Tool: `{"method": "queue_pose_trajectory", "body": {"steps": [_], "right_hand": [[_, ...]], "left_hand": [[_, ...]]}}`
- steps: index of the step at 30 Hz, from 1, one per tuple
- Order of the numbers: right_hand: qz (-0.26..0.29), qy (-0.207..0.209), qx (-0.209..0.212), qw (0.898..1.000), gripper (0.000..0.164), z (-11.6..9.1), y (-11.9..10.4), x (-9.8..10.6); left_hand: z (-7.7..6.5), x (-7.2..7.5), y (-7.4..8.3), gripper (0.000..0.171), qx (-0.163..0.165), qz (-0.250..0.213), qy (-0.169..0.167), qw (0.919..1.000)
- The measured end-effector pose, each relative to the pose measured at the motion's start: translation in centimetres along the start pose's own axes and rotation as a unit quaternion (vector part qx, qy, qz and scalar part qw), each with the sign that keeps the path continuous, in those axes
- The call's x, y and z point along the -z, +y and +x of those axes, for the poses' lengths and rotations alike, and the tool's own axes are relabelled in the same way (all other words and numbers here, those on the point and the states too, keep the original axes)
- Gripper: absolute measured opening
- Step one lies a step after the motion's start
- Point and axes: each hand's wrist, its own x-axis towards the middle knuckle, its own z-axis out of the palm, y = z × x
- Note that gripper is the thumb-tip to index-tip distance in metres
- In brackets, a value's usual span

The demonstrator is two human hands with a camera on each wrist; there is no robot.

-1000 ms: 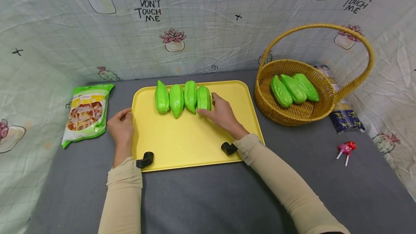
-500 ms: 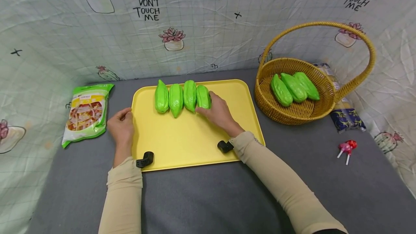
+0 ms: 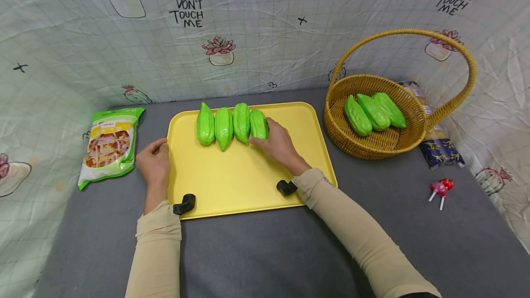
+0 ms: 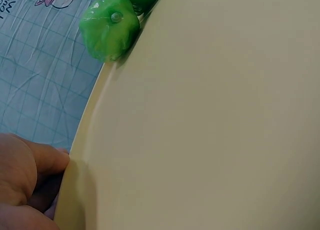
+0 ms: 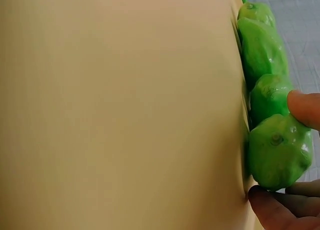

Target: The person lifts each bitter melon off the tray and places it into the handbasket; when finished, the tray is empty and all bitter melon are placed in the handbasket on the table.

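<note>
Several glossy green ridged vegetables, pointed at one end, lie side by side near the back of a yellow tray [image 3: 232, 183]. My right hand [image 3: 278, 142] grips the rightmost green vegetable [image 3: 258, 124]. In the right wrist view, the thumb [image 5: 305, 109] lies over that vegetable's upper side and the other fingers curl at its lower side. My left hand [image 3: 155, 162] is at the tray's left rim with curled fingers. The left wrist view has its fingertips holding the tray edge [image 4: 75, 190], with a green vegetable [image 4: 110, 30] farther along.
On the right stands a wicker basket [image 3: 356, 148] with a tall handle, holding 3 more green vegetables [image 3: 374, 111]. Behind it lies a dark blue patterned packet [image 3: 440, 151]. Two lollipops [image 3: 440, 187] lie nearer. A green-and-white food bag [image 3: 109, 146] is left of the tray.
My right hand has shifted slightly left and closed around the rightmost vegetable, which leans a little more. My left hand has stayed at the tray's rim.
</note>
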Motion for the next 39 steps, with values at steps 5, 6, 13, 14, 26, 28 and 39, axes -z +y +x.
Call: {"method": "queue_pose_trajectory", "body": {"steps": [5, 6, 13, 14, 26, 28, 39], "right_hand": [[0.003, 0.001, -0.001, 1.0, 0.069, -0.1, 0.0, 0.2], [0.003, 0.002, -0.001, 1.0, 0.069, -0.2, -0.1, 0.2], [0.015, 0.004, -0.01, 1.0, 0.074, -0.6, -0.3, 0.8], [0.015, 0.004, -0.011, 1.0, 0.075, -0.7, -0.3, 0.9], [0.024, -0.005, -0.007, 1.0, 0.081, -1.2, -0.7, 2.1], [0.029, -0.008, -0.006, 1.0, 0.08, -1.4, -0.8, 2.3], [0.082, 0.014, 0.022, 0.996, 0.076, -2.6, -1.4, 4.4]], "left_hand": [[0.0, 0.1, -0.1, 0.03, 0.005, 0.001, -0.001, 1.0], [-0.1, 0.1, -0.1, 0.03, 0.005, 0.001, -0.001, 1.0], [-0.1, 0.1, -0.2, 0.03, 0.006, 0.0, -0.001, 1.0], [-0.1, 0.1, -0.2, 0.03, 0.007, -0.001, -0.001, 1.0], [-0.2, 0.1, -0.1, 0.03, 0.0, 0.008, -0.003, 1.0], [-0.2, 0.0, -0.1, 0.03, 0.0, 0.008, -0.002, 1.0], [0.0, 0.1, -0.1, 0.03, -0.014, 0.004, -0.004, 0.9999]]}}
